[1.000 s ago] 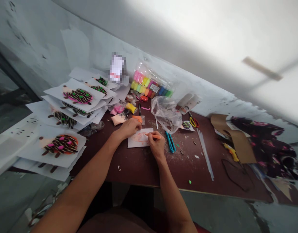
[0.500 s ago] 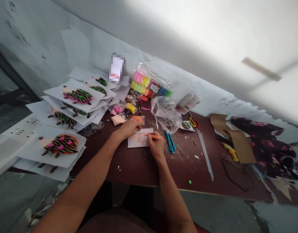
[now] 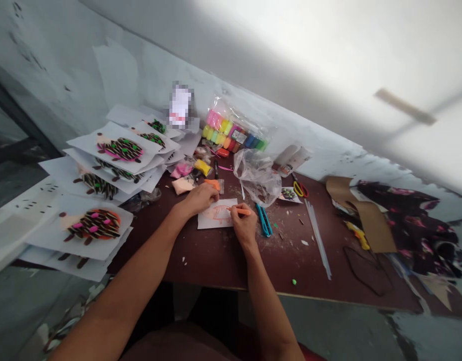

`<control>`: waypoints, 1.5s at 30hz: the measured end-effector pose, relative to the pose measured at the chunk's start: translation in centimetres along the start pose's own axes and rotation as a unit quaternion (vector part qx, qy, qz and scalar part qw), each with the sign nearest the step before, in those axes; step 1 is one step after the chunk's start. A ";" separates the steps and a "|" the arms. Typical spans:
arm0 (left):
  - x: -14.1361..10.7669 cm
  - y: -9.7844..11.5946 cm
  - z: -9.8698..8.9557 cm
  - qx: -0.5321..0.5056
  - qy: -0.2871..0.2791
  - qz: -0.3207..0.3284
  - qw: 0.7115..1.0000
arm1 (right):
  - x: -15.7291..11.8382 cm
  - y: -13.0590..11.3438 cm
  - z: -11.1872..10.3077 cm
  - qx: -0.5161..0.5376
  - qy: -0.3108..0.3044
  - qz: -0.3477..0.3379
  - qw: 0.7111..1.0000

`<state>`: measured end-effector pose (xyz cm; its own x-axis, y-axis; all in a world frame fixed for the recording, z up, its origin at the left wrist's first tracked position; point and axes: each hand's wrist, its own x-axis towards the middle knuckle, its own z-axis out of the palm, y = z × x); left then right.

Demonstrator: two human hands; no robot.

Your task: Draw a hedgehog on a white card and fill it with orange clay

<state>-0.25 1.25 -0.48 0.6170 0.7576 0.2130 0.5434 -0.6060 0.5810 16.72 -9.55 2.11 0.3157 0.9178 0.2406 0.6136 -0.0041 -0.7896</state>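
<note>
And there was the small sheet, flat on the dark counter, with orange line work spread over its middle. The right hand had its fingers closed around an orange marker, the tip down near the sheet's right part. The left hand lay curled over the sheet's upper left edge; whether its fingers pinched anything, nobody could tell from here! Just beyond the sheet sat an orange packet, very near those left fingers, with a peach packet off to the sheet's upper left.

Here was the danger: the left hand bore on one edge only, so a hard marker stroke could have swung the sheet and sent a line astray. The right hand's side, resting so close to the drawing, might have smeared any wet ink. Close to the right of the sheet lay a teal tool, with a crumpled clear bag beyond; a wide sweep of the wrist could have knocked the tool, and loose crumbs there risked getting under the paper.
</note>
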 end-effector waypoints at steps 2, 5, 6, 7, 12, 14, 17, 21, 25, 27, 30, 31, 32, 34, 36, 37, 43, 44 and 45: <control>0.0 0.0 0.0 0.003 -0.002 -0.002 1.000 | 0.0 -0.1 0.0 0.003 -0.005 0.002 1.000; 0.0 0.0 0.0 0.007 -0.004 -0.004 1.000 | -0.1 -0.3 0.0 0.009 -0.012 0.006 1.000; 0.0 0.0 0.1 0.007 -0.003 -0.003 1.000 | -0.1 -0.3 0.0 0.009 -0.013 0.007 1.000; 0.0 -0.1 0.1 0.007 -0.002 -0.001 1.000 | -0.1 -0.3 0.0 0.008 -0.012 0.009 1.000; 0.0 0.0 0.0 0.011 -0.004 -0.001 1.000 | 0.0 -0.4 -0.1 0.000 -0.008 0.011 1.000; 0.0 0.1 0.0 0.013 -0.009 -0.010 1.000 | -0.1 -0.3 -0.1 -0.003 -0.011 0.007 1.000; 0.0 0.3 -0.1 0.013 -0.013 -0.016 1.000 | -0.1 -0.3 -0.1 -0.007 -0.012 0.008 1.000; 0.0 0.2 -0.1 0.008 -0.005 -0.008 1.000 | -0.1 -0.2 -0.1 -0.001 -0.013 0.011 1.000; 0.0 0.2 -0.1 0.008 -0.008 -0.011 1.000 | 0.1 0.1 -0.1 0.002 -0.007 0.007 1.000; 0.0 0.2 -0.1 0.006 -0.009 -0.015 1.000 | 0.1 0.3 -0.2 -0.003 0.005 0.010 1.000; 0.0 0.2 0.0 0.004 -0.006 -0.015 1.000 | 0.2 0.4 -0.3 -0.009 0.009 0.013 1.000; 0.0 0.2 0.0 0.004 -0.005 -0.014 1.000 | 0.2 0.4 -0.3 -0.011 0.007 0.013 1.000; 0.0 0.2 0.0 0.004 -0.004 -0.013 1.000 | 0.2 0.4 -0.4 -0.011 0.004 0.012 1.000; 0.0 0.1 0.1 0.006 -0.001 -0.010 1.000 | 0.2 0.4 -0.4 -0.011 0.000 0.009 1.000; 0.0 0.0 0.1 0.008 0.002 -0.009 1.000 | 0.2 0.5 -0.3 -0.011 -0.003 0.006 1.000; 0.0 0.0 0.1 0.008 0.003 -0.007 1.000 | 0.2 0.5 -0.3 -0.012 -0.003 0.006 1.000; 0.0 0.2 -0.2 0.005 -0.005 -0.010 1.000 | 0.2 0.8 -0.3 -0.017 0.001 0.010 1.000; 0.0 0.3 -0.2 0.006 -0.007 -0.011 1.000 | 0.2 0.8 -0.2 -0.014 -0.001 0.009 1.000; 0.0 0.3 -0.2 0.008 -0.008 -0.011 1.000 | 0.2 0.8 -0.2 -0.012 -0.003 0.010 1.000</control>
<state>-0.27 1.11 -0.14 0.6140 0.7667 0.1877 0.5660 -0.5934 0.5724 17.43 -9.44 1.67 0.3226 0.9202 0.2216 0.6242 -0.0308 -0.7807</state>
